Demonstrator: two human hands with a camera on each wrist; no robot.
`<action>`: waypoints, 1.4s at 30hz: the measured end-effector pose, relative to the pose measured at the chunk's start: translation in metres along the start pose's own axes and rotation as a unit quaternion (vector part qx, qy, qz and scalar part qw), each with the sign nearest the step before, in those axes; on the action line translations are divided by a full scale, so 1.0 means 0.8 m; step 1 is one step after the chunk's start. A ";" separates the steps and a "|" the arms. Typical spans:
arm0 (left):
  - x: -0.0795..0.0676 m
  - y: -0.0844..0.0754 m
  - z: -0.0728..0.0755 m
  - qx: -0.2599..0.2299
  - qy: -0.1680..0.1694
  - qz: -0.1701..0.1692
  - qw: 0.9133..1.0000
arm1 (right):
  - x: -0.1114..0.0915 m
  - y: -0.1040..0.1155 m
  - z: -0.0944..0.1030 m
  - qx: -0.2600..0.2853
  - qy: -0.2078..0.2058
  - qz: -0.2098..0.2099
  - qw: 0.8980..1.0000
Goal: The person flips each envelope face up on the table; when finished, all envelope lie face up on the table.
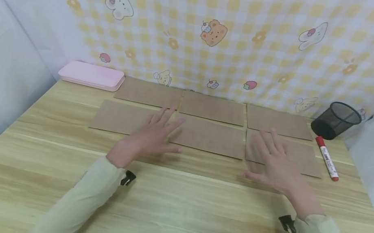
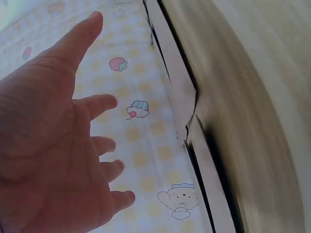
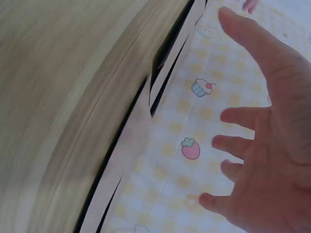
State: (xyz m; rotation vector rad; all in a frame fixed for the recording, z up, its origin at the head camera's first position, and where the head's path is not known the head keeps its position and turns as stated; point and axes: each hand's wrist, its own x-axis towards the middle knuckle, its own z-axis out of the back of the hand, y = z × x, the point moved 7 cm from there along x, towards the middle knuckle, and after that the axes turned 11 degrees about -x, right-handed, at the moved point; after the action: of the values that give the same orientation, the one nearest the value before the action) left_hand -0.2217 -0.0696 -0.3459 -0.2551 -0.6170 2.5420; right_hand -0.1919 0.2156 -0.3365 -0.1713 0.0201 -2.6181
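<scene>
Brown cardboard rectangles lie in two rows of three on the wooden table. My left hand, fingers spread, is over the front-left card and the left end of the front-middle card. My right hand, also spread, is over the front-right card. Both hands hold nothing. In the left wrist view the palm and fingers appear raised above the cards, and the right wrist view shows the other hand likewise. Behind are the back-left card, back-middle card and back-right card.
A pink case sits at the back left. At the back right a black mesh pen holder leans, with a red-capped white marker in front of it. A checked cloth hangs behind the table.
</scene>
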 end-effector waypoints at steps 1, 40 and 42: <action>0.002 0.000 0.002 0.001 -0.002 0.000 1.000 | 0.000 0.002 -0.001 0.014 0.003 0.005 1.000; 0.056 0.027 -0.031 -0.106 0.074 0.050 0.990 | 0.071 0.016 -0.051 0.175 0.115 -0.009 0.978; 0.057 0.026 -0.032 -0.108 0.078 0.052 0.990 | 0.073 0.016 -0.051 0.172 0.113 -0.007 0.979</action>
State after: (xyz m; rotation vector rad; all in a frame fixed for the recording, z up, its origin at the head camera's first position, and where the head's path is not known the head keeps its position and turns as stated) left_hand -0.2622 -0.0526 -0.3809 -0.5693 -0.8366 2.5222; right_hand -0.2407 0.1746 -0.3705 0.2486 -0.3533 -2.5925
